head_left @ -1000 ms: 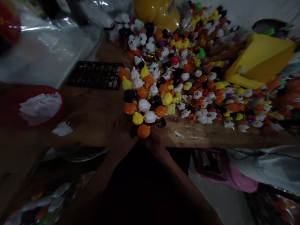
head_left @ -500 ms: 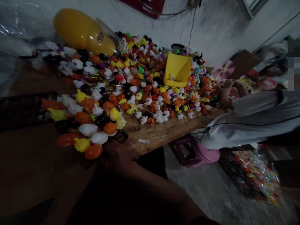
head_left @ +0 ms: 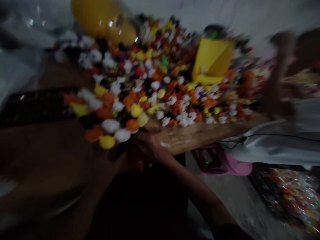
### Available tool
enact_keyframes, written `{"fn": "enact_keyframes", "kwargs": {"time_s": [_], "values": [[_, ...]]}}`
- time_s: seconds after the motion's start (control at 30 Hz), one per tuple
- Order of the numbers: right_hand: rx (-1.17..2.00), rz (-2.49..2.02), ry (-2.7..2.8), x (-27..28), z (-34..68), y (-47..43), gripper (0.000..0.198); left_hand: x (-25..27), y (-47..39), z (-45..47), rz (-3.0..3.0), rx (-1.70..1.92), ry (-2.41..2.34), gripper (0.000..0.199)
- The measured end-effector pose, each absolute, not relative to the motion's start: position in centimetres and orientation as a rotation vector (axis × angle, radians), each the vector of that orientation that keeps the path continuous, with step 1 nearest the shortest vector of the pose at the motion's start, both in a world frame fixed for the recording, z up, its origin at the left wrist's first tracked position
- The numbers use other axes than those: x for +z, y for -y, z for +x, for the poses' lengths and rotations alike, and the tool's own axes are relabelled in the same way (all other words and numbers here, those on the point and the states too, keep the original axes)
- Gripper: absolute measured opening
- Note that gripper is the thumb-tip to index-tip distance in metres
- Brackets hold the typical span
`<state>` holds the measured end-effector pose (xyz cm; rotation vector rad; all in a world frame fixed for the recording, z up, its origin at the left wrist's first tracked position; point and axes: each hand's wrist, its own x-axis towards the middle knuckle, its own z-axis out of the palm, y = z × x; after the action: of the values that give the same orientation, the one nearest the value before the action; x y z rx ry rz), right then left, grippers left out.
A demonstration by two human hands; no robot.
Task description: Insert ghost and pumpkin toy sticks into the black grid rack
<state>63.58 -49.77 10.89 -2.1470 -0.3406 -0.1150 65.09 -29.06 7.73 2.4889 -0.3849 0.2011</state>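
Blown round toy heads in orange, white, yellow and black stand packed in a cluster, among them a yellow toy (head_left: 107, 142) and a white toy (head_left: 122, 135) at its front edge. My right hand (head_left: 150, 144) is at the cluster's near right corner, its fingers curled but dark and smeared. My left hand (head_left: 113, 161) is lower, just under the front row, its fingers lost in shadow. A faint reddish-orange shape (head_left: 140, 164) shows between the hands; I cannot make out what it is or which hand touches it.
A black grid rack (head_left: 37, 105) lies at the left. Loose toys (head_left: 185, 118) heap across the wooden table (head_left: 190, 138), around a yellow bin (head_left: 212, 63). Another person (head_left: 280, 86) works at the right, by a pink stool (head_left: 237, 163) and a bag of toys (head_left: 295, 193).
The view has swung, so the scene sits farther right and higher. The orange toy at the cluster's front corner is gone from there. My left hand has come in beside the right.
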Motion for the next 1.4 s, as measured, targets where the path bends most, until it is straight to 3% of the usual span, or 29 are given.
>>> {"fn": "enact_keyframes", "kwargs": {"time_s": [0.13, 0.3, 0.57, 0.73, 0.9, 1.07, 1.2, 1.4], "values": [[-0.455, -2.226, 0.151, 8.6, 64.5, 46.9, 0.017, 7.0, 29.1, 63.6, 2.612, 0.195, 0.263, 0.064], [-0.636, -2.231, 0.191, 7.4, 64.3, 46.7, 0.021, 7.6, 29.8, 63.8, 2.564, 0.184, 0.096, 0.055], [-0.259, -2.443, 0.744, 9.0, 63.9, 49.8, 0.031, 8.1, 29.7, 64.5, 2.603, 0.159, 0.189, 0.046], [-0.352, -2.347, 0.922, 9.1, 63.9, 50.5, 0.031, 8.7, 28.5, 65.3, 2.534, 0.052, 0.34, 0.047], [-0.539, -2.227, 0.564, 8.3, 62.0, 49.2, 0.02, 9.6, 28.3, 65.1, 2.508, 0.042, 0.408, 0.05], [-0.479, -2.085, 0.153, 7.3, 61.8, 45.9, 0.028, 9.2, 28.7, 65.0, 2.524, 0.08, 0.349, 0.049], [-0.42, -2.053, 0.058, 7.4, 62.2, 45.4, 0.028, 9.1, 29.2, 65.1, 2.553, 0.067, 0.286, 0.041], [-0.466, -2.153, 0.13, 7.7, 62.3, 45.7, 0.027, 10.1, 29.5, 65.3, 2.581, -0.026, 0.262, 0.047]]}}
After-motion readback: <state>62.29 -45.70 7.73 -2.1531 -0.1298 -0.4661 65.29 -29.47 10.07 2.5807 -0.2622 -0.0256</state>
